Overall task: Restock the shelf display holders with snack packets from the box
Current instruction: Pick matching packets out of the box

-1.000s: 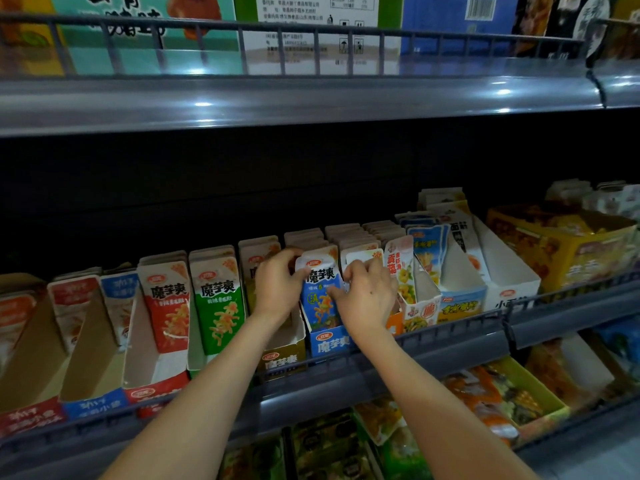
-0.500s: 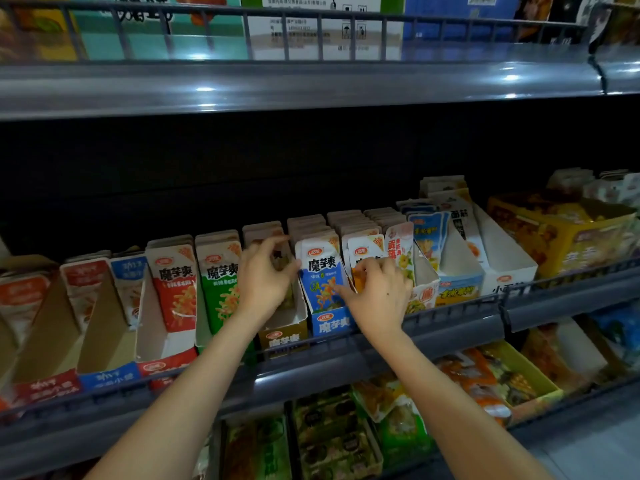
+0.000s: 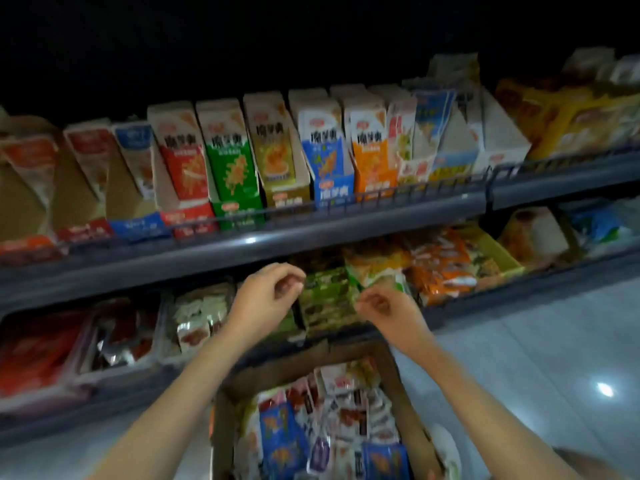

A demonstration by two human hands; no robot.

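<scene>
Though blur smears the display holders (image 3: 230, 168), box (image 3: 287, 367) cut off below

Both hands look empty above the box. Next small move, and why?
Probably lower the right hand into the open brown cardboard box and pinch a few loose snack packets. Both it and the left hand hover above the box, fingers loosely curled, holding nothing, so there is nothing yet to slot into the upright card display holders on the upper shelf.
</scene>
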